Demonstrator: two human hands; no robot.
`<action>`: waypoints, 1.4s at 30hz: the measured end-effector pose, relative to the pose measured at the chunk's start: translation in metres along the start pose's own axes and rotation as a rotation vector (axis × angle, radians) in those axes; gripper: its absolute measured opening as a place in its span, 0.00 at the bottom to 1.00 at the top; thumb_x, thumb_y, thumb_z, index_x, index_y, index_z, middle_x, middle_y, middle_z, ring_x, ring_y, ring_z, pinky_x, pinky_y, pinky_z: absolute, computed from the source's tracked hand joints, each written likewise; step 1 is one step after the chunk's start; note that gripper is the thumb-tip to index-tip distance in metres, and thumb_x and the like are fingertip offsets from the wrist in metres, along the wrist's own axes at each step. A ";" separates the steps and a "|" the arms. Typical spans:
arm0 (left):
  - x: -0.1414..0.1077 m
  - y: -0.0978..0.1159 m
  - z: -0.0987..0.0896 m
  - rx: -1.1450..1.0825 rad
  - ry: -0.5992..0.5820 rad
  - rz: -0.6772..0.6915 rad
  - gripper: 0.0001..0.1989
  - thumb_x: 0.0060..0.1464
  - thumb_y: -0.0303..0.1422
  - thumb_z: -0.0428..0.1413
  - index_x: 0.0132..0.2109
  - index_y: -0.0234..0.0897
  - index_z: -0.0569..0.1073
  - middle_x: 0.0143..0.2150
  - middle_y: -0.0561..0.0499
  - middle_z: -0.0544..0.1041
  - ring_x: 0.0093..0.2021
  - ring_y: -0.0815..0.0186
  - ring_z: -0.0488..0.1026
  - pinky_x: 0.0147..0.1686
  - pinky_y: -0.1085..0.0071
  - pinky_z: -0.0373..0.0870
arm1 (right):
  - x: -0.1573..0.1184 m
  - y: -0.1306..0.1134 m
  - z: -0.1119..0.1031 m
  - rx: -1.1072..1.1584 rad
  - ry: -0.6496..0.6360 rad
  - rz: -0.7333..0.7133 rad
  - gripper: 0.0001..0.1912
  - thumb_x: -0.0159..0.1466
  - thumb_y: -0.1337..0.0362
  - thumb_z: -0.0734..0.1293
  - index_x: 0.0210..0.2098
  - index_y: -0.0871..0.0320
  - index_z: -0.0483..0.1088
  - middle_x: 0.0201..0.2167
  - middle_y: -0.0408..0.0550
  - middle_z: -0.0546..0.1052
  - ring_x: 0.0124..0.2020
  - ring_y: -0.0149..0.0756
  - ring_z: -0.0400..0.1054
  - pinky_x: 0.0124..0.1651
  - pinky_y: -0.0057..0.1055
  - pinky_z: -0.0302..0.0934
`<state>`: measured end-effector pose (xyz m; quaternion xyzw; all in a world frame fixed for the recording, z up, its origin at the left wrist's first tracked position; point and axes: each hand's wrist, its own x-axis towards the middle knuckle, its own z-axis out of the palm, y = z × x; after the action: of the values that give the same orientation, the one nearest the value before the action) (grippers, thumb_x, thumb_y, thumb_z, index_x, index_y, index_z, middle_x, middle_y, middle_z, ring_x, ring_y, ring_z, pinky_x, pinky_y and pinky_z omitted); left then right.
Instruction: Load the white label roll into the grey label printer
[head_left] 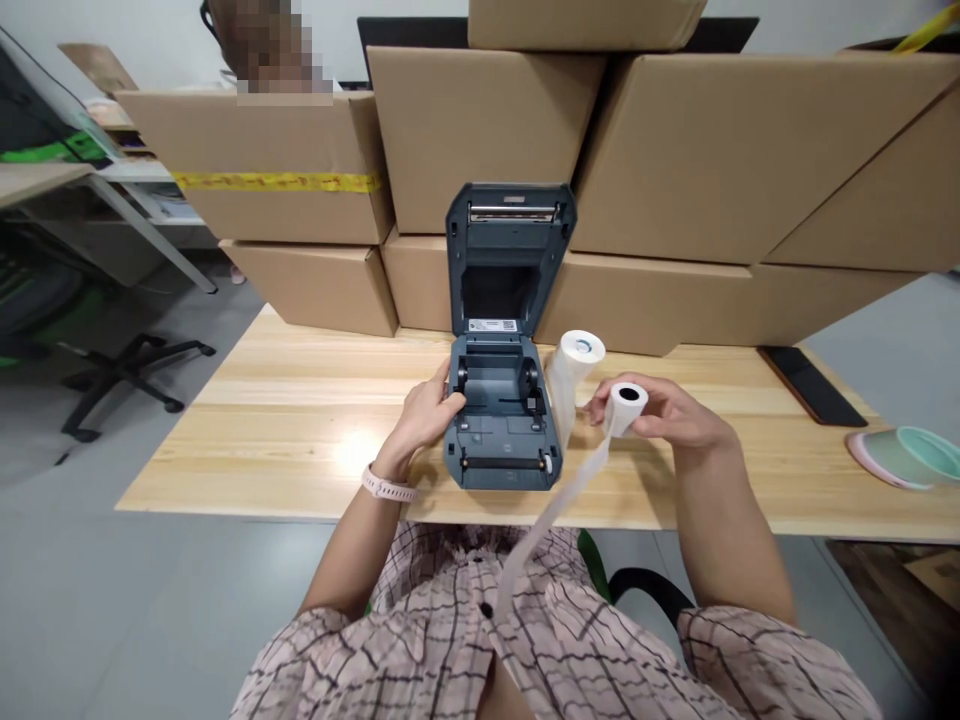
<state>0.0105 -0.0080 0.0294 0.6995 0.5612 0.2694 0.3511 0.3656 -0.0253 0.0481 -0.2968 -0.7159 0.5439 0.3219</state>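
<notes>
A dark grey label printer (501, 432) stands on the table with its lid (511, 262) raised; its roll bay shows no roll. My left hand (433, 408) grips the printer's left side, thumb over the rim and fingers along the outer wall. In my right hand (667, 408) is a small white paper roll (624, 404) with a dark core, held upright right of the printer. A loose strip (551, 515) trails from it down over the table edge toward my shirt. Between printer and hand stands a second, larger white roll (582, 348), its loose end hanging beside the printer.
Cardboard boxes (487, 130) are stacked along the table's back edge, close behind the raised lid. On the right lie a dark phone (814, 386) and a pale green cup (926, 455). Beyond the boxes a person (262, 45) is partly visible. A chair base (135, 365) stands left.
</notes>
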 end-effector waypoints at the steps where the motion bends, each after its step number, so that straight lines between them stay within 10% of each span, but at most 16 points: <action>1: 0.000 0.000 0.000 -0.005 0.002 0.004 0.36 0.53 0.32 0.50 0.70 0.42 0.66 0.47 0.48 0.83 0.41 0.55 0.77 0.42 0.65 0.68 | 0.011 -0.017 0.008 -0.103 -0.043 -0.063 0.24 0.64 0.48 0.73 0.56 0.49 0.74 0.45 0.49 0.82 0.45 0.43 0.78 0.47 0.40 0.72; 6: 0.000 0.000 0.000 0.019 0.016 0.003 0.35 0.54 0.34 0.50 0.69 0.39 0.66 0.43 0.47 0.82 0.39 0.54 0.76 0.41 0.64 0.68 | 0.092 -0.062 0.053 -0.790 -0.148 -0.111 0.20 0.73 0.55 0.63 0.60 0.55 0.71 0.58 0.54 0.78 0.56 0.46 0.73 0.58 0.42 0.64; 14: -0.001 -0.002 0.001 0.036 0.030 0.013 0.34 0.54 0.36 0.50 0.68 0.39 0.67 0.34 0.50 0.79 0.32 0.58 0.71 0.36 0.66 0.65 | 0.153 -0.028 0.086 -1.281 -0.373 0.181 0.13 0.68 0.66 0.65 0.50 0.63 0.75 0.51 0.62 0.80 0.53 0.54 0.74 0.54 0.42 0.58; 25: -0.002 0.002 0.000 0.038 0.027 0.021 0.36 0.54 0.36 0.50 0.71 0.38 0.65 0.47 0.44 0.82 0.41 0.54 0.77 0.45 0.64 0.69 | 0.104 -0.036 0.093 -1.057 -0.246 -0.013 0.17 0.75 0.61 0.60 0.59 0.58 0.72 0.56 0.56 0.79 0.55 0.46 0.72 0.58 0.42 0.63; 32: -0.005 0.003 0.002 -0.051 0.049 -0.021 0.33 0.55 0.38 0.54 0.68 0.41 0.68 0.31 0.53 0.76 0.30 0.61 0.70 0.34 0.69 0.63 | 0.039 -0.021 0.120 -0.886 0.090 -0.235 0.14 0.75 0.62 0.62 0.51 0.56 0.79 0.55 0.53 0.82 0.56 0.46 0.75 0.57 0.49 0.71; 42: -0.004 -0.002 0.005 -0.162 0.048 -0.019 0.35 0.57 0.41 0.59 0.70 0.39 0.67 0.30 0.55 0.76 0.29 0.65 0.69 0.33 0.71 0.64 | 0.029 -0.015 0.153 -1.022 0.263 -0.273 0.14 0.74 0.64 0.63 0.53 0.53 0.78 0.58 0.50 0.80 0.57 0.47 0.75 0.60 0.54 0.72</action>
<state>0.0122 -0.0127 0.0244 0.6567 0.5527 0.3272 0.3953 0.2267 -0.0965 0.0358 -0.3854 -0.8749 0.0381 0.2909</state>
